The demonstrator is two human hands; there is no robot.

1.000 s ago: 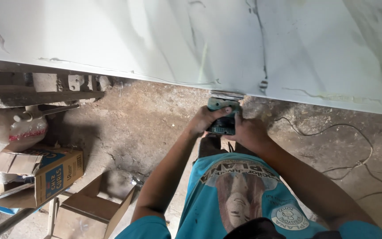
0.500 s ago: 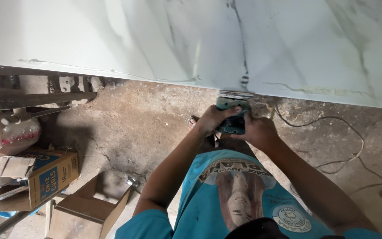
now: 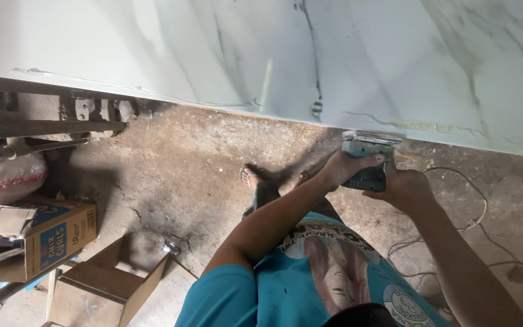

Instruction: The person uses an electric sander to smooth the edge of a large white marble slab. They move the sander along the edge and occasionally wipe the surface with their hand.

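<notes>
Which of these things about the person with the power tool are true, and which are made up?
1. Both hands, the left hand and the right hand, hold the power tool. True.
2. The tool sits at the edge of a white marbled slab. True.
3. The open cardboard box lies on top of the slab. False: it is on the dirt floor, lower left.
4. The floor is shiny tile. False: it is rough and dusty.
5. A cable trails on the floor at right. True.
</notes>
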